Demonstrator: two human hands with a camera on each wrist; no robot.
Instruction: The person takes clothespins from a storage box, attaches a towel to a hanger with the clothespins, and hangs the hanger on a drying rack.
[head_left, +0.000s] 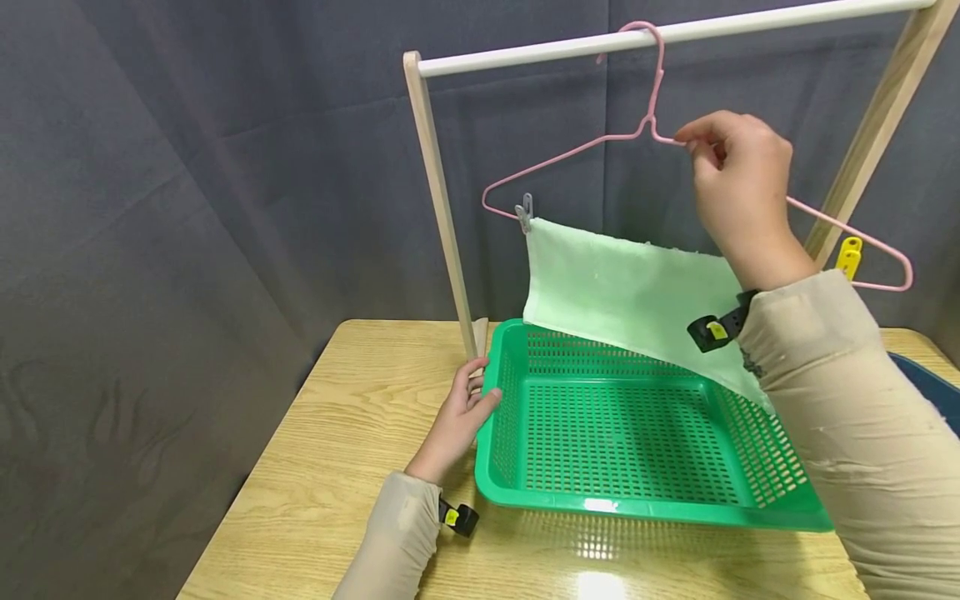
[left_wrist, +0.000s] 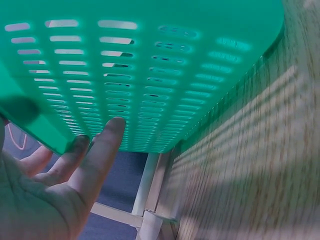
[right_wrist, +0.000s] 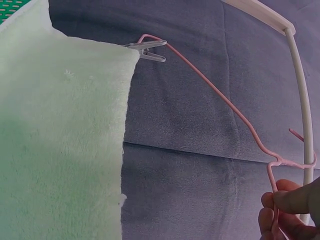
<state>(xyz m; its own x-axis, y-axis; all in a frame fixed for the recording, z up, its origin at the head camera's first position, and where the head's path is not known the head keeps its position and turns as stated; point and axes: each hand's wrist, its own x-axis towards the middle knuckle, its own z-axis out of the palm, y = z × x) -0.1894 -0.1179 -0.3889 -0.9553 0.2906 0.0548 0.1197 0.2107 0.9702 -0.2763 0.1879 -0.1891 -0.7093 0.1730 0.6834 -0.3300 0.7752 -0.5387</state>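
Observation:
In the head view my right hand [head_left: 742,179] pinches the right shoulder of a pink hanger [head_left: 570,154], close below its hook. The hook sits over a white rail [head_left: 525,57]. A pale green towel [head_left: 622,287] hangs from the hanger; a grey clothespin [head_left: 525,215] holds its left corner. A yellow clothespin [head_left: 849,257] is on the hanger's right end, the towel there hidden by my forearm. My left hand [head_left: 459,412] holds the left rim of a green basket [head_left: 652,508], thumb over the rim. In the left wrist view, fingers [left_wrist: 97,155] lie against its slotted wall.
A wooden post [head_left: 442,200] supports the rail at the left, another post [head_left: 877,125] at the right. The basket rests on a wooden table [head_left: 360,400] beneath the towel. Part of a dark blue container [head_left: 926,387] shows at the right edge. A grey curtain [head_left: 225,167] hangs behind.

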